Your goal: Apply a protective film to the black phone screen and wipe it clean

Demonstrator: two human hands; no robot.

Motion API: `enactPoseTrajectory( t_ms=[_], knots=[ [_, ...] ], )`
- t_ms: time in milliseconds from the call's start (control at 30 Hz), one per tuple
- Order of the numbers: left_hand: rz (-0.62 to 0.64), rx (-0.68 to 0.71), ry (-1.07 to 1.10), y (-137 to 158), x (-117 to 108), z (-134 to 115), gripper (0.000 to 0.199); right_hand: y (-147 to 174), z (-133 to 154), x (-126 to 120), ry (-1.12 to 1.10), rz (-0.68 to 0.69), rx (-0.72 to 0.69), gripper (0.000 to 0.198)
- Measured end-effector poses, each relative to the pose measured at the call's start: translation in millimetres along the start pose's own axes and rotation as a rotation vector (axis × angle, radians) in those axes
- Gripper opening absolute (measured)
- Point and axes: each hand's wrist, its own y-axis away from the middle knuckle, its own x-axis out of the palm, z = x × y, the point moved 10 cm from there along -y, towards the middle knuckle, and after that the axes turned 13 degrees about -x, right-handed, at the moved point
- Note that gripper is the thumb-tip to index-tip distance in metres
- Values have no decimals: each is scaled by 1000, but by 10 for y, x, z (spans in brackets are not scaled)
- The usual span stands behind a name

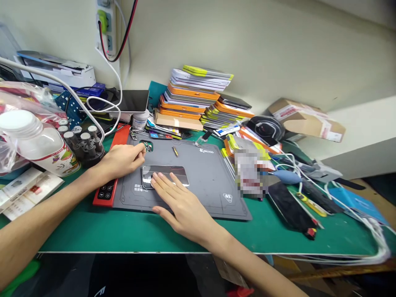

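Note:
A smartphone (181,174) with a dark glossy screen lies flat on the grey work mat (204,189). My right hand (185,206) rests on it, fingers stretched out across the screen and thumb spread toward the mat's front. My left hand (126,159) is closed at the mat's left side, its fingertips bunched beside a small recess (148,146) that holds tiny metal parts. Whatever those fingertips may hold is hidden. A short brass-coloured bit (175,151) lies on the mat behind the phone.
A red control strip (104,194) borders the mat's left. Stacked flat boxes (188,95) stand behind, near a small glass bottle (201,141). On the left are a screwdriver holder (89,150) and a white-lidded jar (46,144); on the right, a blue air blower (287,176) and cables.

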Motion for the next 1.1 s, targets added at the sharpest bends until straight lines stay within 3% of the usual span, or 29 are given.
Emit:
enactPoseTrajectory(
  t_ms=[200, 300, 567, 800, 967, 1100],
  knots=[
    [-23, 52, 12, 0, 5, -10, 19, 277, -464, -74, 21, -46, 86, 53],
    [-36, 132, 10, 33, 9, -66, 19, 338, -623, -126, 52, -102, 38, 50],
    [-47, 432, -151, 299, -87, -397, 28, 190, -796, -417, 115, -121, -214, 35],
    [-214, 755, -439, 667, -177, -740, 38, 194, -1039, -389, -99, -208, -241, 40],
    [-192, 758, -388, 747, -203, -751, 36, 265, -1009, -373, -74, -207, -183, 38],
    [-104, 719, -314, 756, -192, -683, 34, 267, -980, -429, -63, -228, -193, 42]
  ],
)
